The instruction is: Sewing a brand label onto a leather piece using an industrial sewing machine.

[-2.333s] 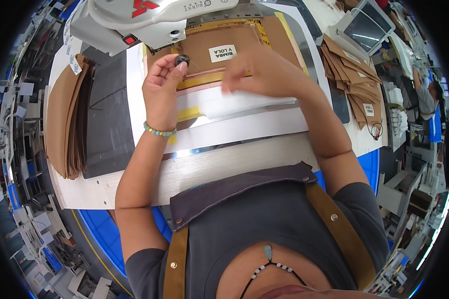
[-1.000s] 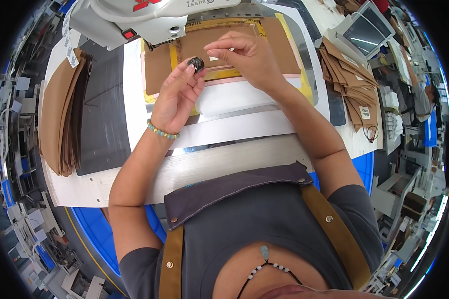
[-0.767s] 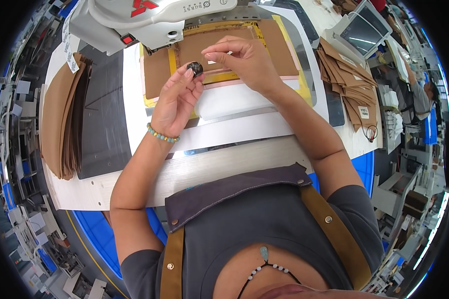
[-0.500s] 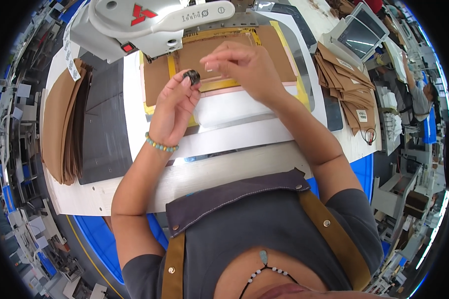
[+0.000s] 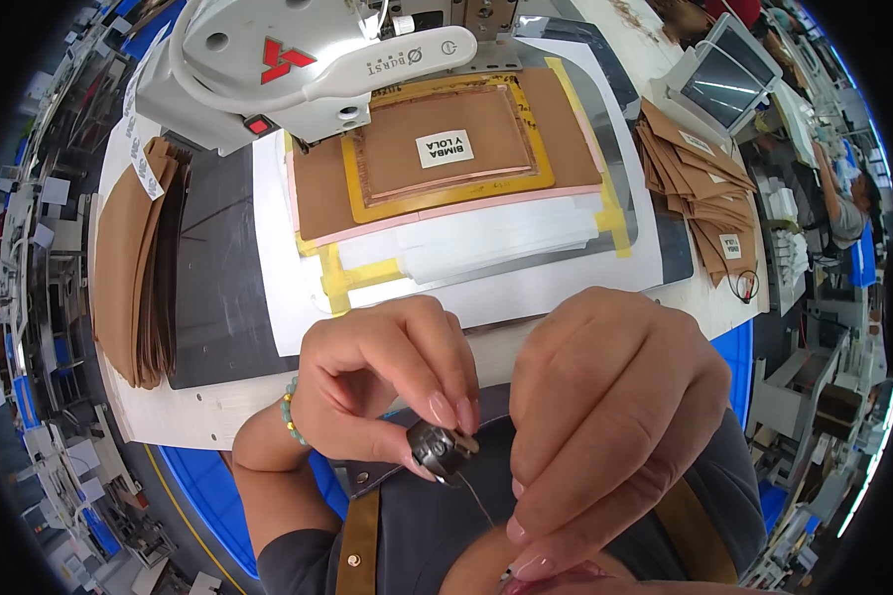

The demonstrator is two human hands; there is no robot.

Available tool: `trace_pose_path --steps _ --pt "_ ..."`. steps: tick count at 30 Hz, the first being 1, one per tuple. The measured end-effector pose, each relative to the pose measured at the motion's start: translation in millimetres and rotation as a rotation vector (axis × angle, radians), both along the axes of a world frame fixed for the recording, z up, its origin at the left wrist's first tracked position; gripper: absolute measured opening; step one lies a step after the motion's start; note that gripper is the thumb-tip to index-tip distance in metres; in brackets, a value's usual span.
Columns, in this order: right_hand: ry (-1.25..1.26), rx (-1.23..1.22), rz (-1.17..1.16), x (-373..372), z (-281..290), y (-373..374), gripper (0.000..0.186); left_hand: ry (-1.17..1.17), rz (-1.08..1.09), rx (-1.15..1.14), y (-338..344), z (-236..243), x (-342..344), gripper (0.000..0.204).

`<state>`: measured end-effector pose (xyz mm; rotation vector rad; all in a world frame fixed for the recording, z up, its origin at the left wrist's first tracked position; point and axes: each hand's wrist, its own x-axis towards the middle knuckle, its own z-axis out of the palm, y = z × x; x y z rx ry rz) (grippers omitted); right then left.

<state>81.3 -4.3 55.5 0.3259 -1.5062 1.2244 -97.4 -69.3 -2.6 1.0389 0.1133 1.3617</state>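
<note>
My left hand (image 5: 387,382) holds a small, dark metal bobbin case (image 5: 437,451) between thumb and fingertips, above my apron (image 5: 397,506). A thin thread (image 5: 474,499) hangs from the case and runs toward my right hand (image 5: 605,416), whose fingers are pinched on it close below my face, near the lower edge; their tips partly hide a tiny metallic bit. Beyond both hands, a brown panel with a white label lies inside a yellow frame (image 5: 365,208) on the worktable (image 5: 218,416), under the head of a white sewing machine (image 5: 248,59).
Stacked brown pieces stand at the left (image 5: 129,268); more labelled brown pieces (image 5: 700,178) lie at the right beside a screen on a stand (image 5: 719,74). Blue bins (image 5: 198,496) are under the table. A co-worker (image 5: 843,208) is at another station on the far right.
Both hands have come back from above the framed panel toward my chest and face, uncovering the panel. The bobbin case stays in my left hand; my right fingers are now pinched low at the thread.
</note>
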Motion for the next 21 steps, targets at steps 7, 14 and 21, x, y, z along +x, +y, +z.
trace_pose_path --steps 7,14,21 --pt "-0.235 0.009 0.119 17 6 14 0.001 -0.035 0.032 -0.082 2 -6 0 0.038" --pt "-0.556 0.127 -0.49 -5 -36 64 0.008 0.042 0.311 -0.426 33 -37 -16 0.037" --pt "-0.738 -0.163 -0.356 -31 -84 95 0.014 0.048 0.317 -0.517 59 -77 -41 0.026"
